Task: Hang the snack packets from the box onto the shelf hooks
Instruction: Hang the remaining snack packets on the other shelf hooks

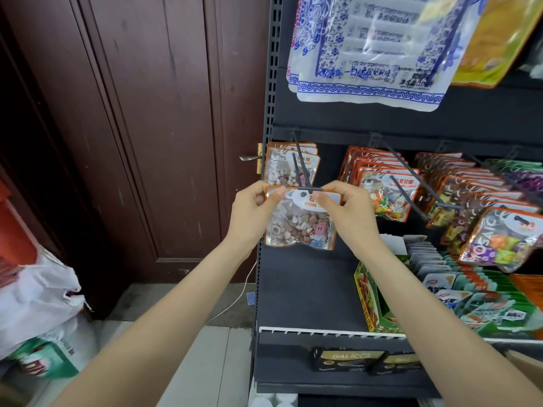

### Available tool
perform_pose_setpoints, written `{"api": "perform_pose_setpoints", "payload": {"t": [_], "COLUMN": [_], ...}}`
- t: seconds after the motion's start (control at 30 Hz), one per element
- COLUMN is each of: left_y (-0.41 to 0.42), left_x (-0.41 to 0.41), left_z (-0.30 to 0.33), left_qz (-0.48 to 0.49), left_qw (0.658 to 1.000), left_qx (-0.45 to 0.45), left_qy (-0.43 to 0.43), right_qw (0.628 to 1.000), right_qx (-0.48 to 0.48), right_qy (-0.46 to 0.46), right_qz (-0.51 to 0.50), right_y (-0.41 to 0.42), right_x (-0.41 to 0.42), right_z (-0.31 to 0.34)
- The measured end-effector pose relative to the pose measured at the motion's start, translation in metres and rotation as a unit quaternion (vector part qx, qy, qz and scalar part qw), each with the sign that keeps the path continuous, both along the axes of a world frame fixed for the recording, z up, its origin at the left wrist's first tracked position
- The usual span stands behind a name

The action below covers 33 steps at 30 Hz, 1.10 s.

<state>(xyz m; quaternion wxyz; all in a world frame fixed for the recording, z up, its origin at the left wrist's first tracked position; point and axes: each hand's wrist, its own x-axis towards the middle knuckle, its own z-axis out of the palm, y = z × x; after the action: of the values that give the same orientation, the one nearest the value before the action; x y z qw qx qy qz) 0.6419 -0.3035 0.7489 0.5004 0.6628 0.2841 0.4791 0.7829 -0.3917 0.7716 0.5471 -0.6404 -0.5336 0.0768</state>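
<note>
An orange-edged stone candy packet (299, 221) is held up at the tip of the leftmost shelf hook (302, 168). My left hand (255, 201) pinches its top left corner and my right hand (343, 207) pinches its top right corner. The packet's hang hole sits right at the hook's front crossbar. Behind it, a few more of the same stone candy packets (289, 164) hang on that hook. The box of packets is out of sight.
Neighbouring hooks to the right carry colourful candy packets (385, 192) and mosaic packets (499, 239). Large blue-and-white bags (367, 54) hang above. A lower shelf holds a green display box (370, 298) of sachets. A dark wooden door (147, 127) and white sacks (38, 304) stand left.
</note>
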Motion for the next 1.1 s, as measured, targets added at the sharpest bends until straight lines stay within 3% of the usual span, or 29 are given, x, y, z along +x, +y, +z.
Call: {"api": "perform_pose_setpoints", "payload": {"t": [0.17,0.33,0.57,0.67,0.8,1.0,1.1], "left_y": [0.024,0.064,0.103,0.094,0.074,0.008,-0.042], "left_x": [0.013,0.038,0.073,0.072,0.059,0.051,0.067], "left_z": [0.002,0.022,0.031,0.032,0.017,-0.024,-0.042], "left_qz": [0.060,0.127,0.203,0.221,0.258,0.109,0.019], "left_qw": [0.994,0.959,0.918,0.915,0.934,0.967,0.962], "left_qx": [0.059,0.175,0.144,0.153,0.106,0.052,0.056], "left_qy": [0.068,0.182,0.308,0.301,0.223,0.223,0.267], "right_qw": [0.999,0.988,0.972,0.971,0.963,0.974,0.970], "right_qx": [-0.010,-0.024,-0.081,-0.105,-0.098,-0.128,-0.172], "right_qy": [-0.028,-0.088,-0.097,-0.116,-0.199,-0.164,-0.138], "right_qz": [-0.046,-0.121,-0.196,-0.182,-0.153,-0.093,-0.102], "right_y": [0.031,0.085,0.128,0.129,0.099,0.012,-0.050], "right_x": [0.014,0.033,0.044,0.047,0.045,0.042,0.050], "right_z": [0.000,0.004,0.014,0.013,0.007,-0.026,-0.053]}}
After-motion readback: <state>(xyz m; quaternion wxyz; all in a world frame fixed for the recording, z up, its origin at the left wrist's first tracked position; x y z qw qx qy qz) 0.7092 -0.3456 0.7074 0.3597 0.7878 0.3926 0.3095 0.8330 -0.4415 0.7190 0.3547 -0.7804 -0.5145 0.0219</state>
